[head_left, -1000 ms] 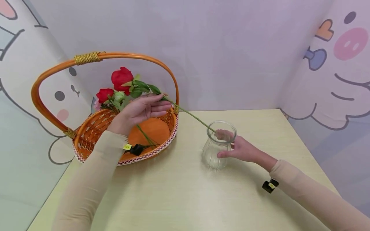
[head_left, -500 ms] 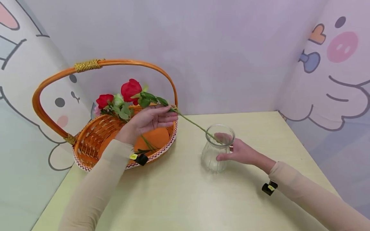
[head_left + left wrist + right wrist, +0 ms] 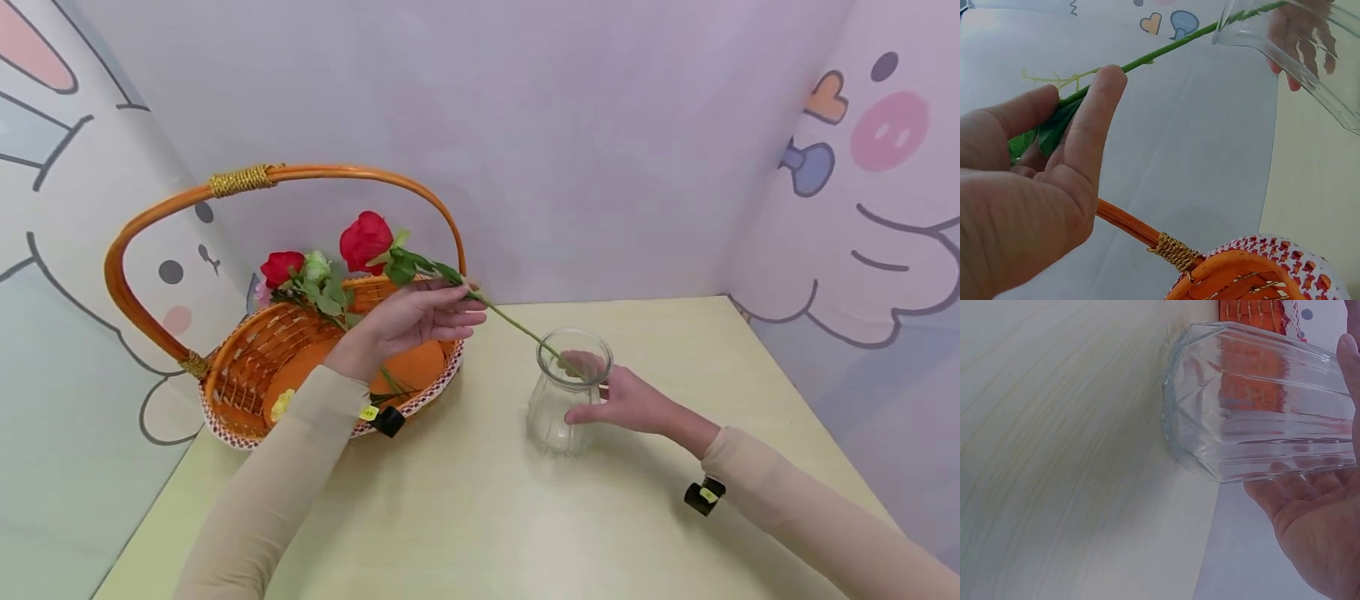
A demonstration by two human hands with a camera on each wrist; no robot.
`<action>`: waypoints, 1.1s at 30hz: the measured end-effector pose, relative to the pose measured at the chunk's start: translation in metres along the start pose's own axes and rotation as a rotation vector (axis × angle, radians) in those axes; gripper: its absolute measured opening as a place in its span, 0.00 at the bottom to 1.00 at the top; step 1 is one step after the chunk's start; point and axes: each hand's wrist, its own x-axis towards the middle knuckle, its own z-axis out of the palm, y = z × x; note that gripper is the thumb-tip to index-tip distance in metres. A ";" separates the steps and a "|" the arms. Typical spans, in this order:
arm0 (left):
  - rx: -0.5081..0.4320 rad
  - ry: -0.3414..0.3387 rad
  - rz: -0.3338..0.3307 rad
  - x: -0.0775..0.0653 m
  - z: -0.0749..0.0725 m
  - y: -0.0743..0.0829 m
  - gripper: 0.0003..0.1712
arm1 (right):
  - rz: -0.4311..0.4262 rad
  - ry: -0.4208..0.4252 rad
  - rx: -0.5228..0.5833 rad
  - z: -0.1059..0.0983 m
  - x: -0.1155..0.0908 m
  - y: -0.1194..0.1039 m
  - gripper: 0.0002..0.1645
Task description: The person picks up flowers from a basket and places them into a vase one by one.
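Observation:
My left hand (image 3: 416, 321) pinches a red artificial rose (image 3: 366, 242) by its green stem, just below the leaves. In the left wrist view, thumb and forefinger meet the stem (image 3: 1169, 48), which slants down to the right. Its lower end is inside the mouth of a clear ribbed glass vase (image 3: 558, 412), behind the glass. My right hand (image 3: 633, 400) holds the vase from the right, thumb on the near side and fingers round the far side. Seen from the right wrist, the vase's faceted base (image 3: 1191, 400) is at the pale tabletop.
An orange wicker basket (image 3: 255, 367) with a tall arched handle stands left of the vase, beneath my left arm. In it lie another red flower (image 3: 282, 268), a pale green bloom (image 3: 317, 267) and a yellow flower (image 3: 282, 405). Cartoon-printed cloth (image 3: 600, 167) encloses the table (image 3: 480, 525).
My left hand has moved right and down with the rose, and its stem end has gone from the vase's rim to deeper inside. The right hand still holds the vase in place.

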 end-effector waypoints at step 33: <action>0.291 -0.191 -0.002 0.033 0.040 -0.001 0.17 | 0.023 -0.007 0.002 -0.001 0.001 -0.002 0.55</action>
